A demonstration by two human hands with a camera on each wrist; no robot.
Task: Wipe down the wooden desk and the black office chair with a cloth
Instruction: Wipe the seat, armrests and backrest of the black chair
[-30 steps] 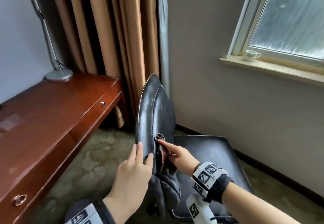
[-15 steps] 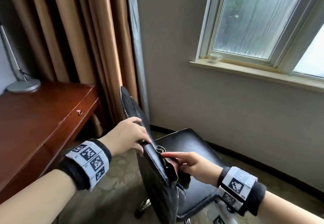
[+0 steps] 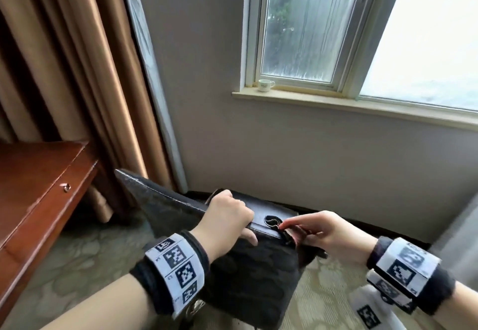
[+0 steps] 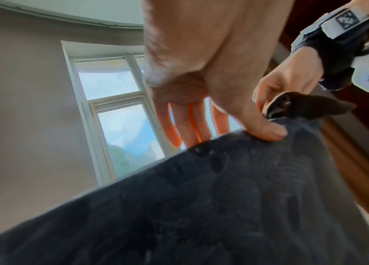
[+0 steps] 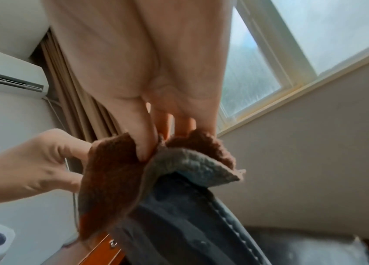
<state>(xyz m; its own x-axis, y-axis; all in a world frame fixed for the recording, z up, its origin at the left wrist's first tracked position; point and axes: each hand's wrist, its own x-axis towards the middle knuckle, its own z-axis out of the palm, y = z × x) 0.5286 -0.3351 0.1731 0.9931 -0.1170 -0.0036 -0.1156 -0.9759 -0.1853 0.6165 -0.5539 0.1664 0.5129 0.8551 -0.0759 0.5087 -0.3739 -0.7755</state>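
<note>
I see the black office chair [image 3: 245, 278] from behind, with its backrest low in the middle of the head view. My left hand [image 3: 227, 214] grips the top edge, fingers curled over the front and thumb [image 4: 267, 130] pressing on the back side [image 4: 201, 206]. Just to its right, my right hand [image 3: 307, 227] pinches a brown and grey cloth [image 5: 115, 179] draped over the same top edge [image 5: 201, 224]; the cloth [image 3: 291, 236] shows only as a small fold in the head view. The wooden desk [image 3: 38, 182] stands at the left, apart from both hands.
Tan curtains [image 3: 90, 71] hang behind the desk's corner. Beyond the chair rises a grey wall with a windowsill [image 3: 362, 107] that carries a white cup [image 3: 263, 85]. Patterned carpet [image 3: 77, 265] lies between desk and chair.
The chair has swung round so its back now faces me. My left hand went from lying flat on the backrest to gripping its top edge. The right hand kept the cloth there.
</note>
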